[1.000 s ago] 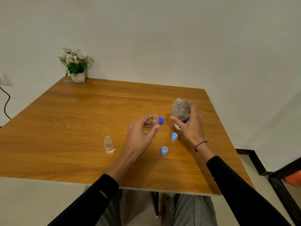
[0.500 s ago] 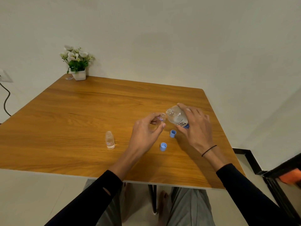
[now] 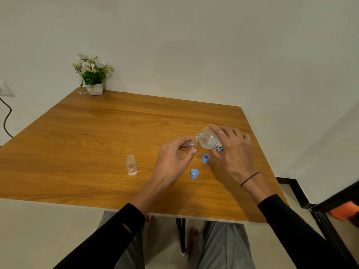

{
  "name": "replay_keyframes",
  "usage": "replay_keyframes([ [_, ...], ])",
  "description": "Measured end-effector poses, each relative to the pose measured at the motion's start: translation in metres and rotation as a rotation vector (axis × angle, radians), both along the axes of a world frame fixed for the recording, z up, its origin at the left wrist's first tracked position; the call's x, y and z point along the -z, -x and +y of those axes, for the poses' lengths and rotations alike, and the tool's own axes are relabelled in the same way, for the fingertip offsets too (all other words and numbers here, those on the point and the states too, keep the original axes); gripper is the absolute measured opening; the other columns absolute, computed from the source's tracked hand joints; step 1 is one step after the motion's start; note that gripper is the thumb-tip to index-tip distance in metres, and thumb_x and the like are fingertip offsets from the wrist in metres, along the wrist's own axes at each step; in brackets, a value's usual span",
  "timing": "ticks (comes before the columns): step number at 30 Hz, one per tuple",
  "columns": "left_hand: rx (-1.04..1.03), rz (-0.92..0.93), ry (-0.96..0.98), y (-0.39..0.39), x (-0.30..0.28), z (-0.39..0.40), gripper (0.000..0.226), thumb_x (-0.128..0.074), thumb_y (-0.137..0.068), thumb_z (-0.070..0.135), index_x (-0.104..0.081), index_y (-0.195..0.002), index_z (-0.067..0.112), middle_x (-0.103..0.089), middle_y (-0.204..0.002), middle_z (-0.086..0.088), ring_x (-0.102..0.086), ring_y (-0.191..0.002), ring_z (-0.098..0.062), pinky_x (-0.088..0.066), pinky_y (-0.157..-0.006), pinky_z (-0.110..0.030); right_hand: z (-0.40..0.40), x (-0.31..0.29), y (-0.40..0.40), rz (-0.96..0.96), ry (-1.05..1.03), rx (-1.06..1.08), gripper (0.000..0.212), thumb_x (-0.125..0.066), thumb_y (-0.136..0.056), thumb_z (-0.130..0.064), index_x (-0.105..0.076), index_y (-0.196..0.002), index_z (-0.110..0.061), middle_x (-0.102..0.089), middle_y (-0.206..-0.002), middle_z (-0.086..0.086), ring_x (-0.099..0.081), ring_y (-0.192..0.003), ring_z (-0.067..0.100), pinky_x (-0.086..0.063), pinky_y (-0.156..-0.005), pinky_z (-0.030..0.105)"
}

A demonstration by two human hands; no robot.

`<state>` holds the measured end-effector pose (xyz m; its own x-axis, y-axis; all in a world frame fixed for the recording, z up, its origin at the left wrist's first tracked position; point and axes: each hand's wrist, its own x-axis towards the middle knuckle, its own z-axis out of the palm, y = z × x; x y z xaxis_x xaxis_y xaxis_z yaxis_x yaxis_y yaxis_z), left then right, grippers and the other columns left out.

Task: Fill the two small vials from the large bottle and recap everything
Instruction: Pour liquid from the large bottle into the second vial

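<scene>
My right hand [image 3: 234,152] grips the large clear bottle [image 3: 208,140], tipped left with its open mouth right at a small clear vial [image 3: 192,143]. My left hand [image 3: 172,160] pinches that vial between thumb and fingers just above the wooden table [image 3: 97,136]. A second small vial [image 3: 131,165] stands upright and uncapped to the left, apart from both hands. Two light blue caps lie on the table: one [image 3: 205,158] below the bottle, the other [image 3: 194,173] nearer me. The dark blue bottle cap is hidden behind my hands.
A white pot of flowers [image 3: 93,76] stands at the table's far left corner. A wall socket with a black cable [image 3: 6,117] is on the left wall. A dark frame with an orange item [image 3: 343,210] stands on the floor at right.
My right hand lifted the large bottle from upright and tipped it left until its mouth met the vial. My left hand raised the vial slightly toward it. The view shifted.
</scene>
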<state>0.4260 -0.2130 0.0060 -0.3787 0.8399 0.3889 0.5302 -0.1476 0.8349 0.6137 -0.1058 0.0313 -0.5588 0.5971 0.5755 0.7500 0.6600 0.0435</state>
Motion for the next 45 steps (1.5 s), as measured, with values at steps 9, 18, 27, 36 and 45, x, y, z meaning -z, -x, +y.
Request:
replay_keyframes([
  [9,0.002,0.013,0.005,0.001,0.001,-0.001,0.037,-0.079,-0.091,0.027,-0.074,-0.128,0.027,-0.076,-0.104,0.015,-0.070,-0.100,0.000,-0.064,-0.086,-0.040,-0.005,-0.010,-0.001,-0.048,-0.094,0.007,0.082,-0.093,-0.073,-0.032,-0.055,-0.146,-0.026,-0.067,-0.130,0.009,-0.063,-0.115,0.032,-0.047,-0.091,0.051],
  [18,-0.006,0.039,0.005,-0.001,0.002,-0.003,0.039,-0.080,-0.091,0.027,-0.074,-0.129,0.027,-0.077,-0.103,0.012,-0.070,-0.097,0.001,-0.064,-0.085,-0.040,-0.006,-0.013,-0.003,-0.082,-0.098,0.008,0.084,-0.093,-0.073,-0.032,-0.051,-0.146,-0.029,-0.066,-0.131,0.008,-0.062,-0.116,0.031,-0.045,-0.092,0.052],
  [27,-0.011,0.046,0.015,-0.002,-0.001,-0.006,0.038,-0.080,-0.092,0.029,-0.074,-0.129,0.027,-0.075,-0.101,0.014,-0.071,-0.099,-0.002,-0.064,-0.086,-0.040,-0.009,-0.021,-0.004,-0.112,-0.115,0.011,0.082,-0.092,-0.074,-0.033,-0.051,-0.145,-0.032,-0.065,-0.131,0.006,-0.061,-0.117,0.030,-0.043,-0.093,0.053],
  [36,-0.018,0.042,0.014,-0.001,0.002,-0.005,0.037,-0.080,-0.091,0.030,-0.074,-0.127,0.025,-0.076,-0.099,0.010,-0.072,-0.097,-0.004,-0.065,-0.083,-0.041,-0.010,-0.021,-0.004,-0.130,-0.098,0.021,0.084,-0.092,-0.073,-0.032,-0.049,-0.146,-0.033,-0.064,-0.133,0.006,-0.061,-0.119,0.030,-0.043,-0.094,0.053],
  [45,-0.003,0.047,0.018,-0.003,-0.001,-0.004,0.040,-0.079,-0.092,0.029,-0.073,-0.131,0.024,-0.078,-0.109,0.009,-0.070,-0.101,-0.002,-0.065,-0.085,-0.038,-0.009,-0.024,-0.005,-0.143,-0.096,0.021,0.083,-0.092,-0.074,-0.031,-0.049,-0.145,-0.032,-0.064,-0.133,0.007,-0.061,-0.119,0.031,-0.043,-0.094,0.055],
])
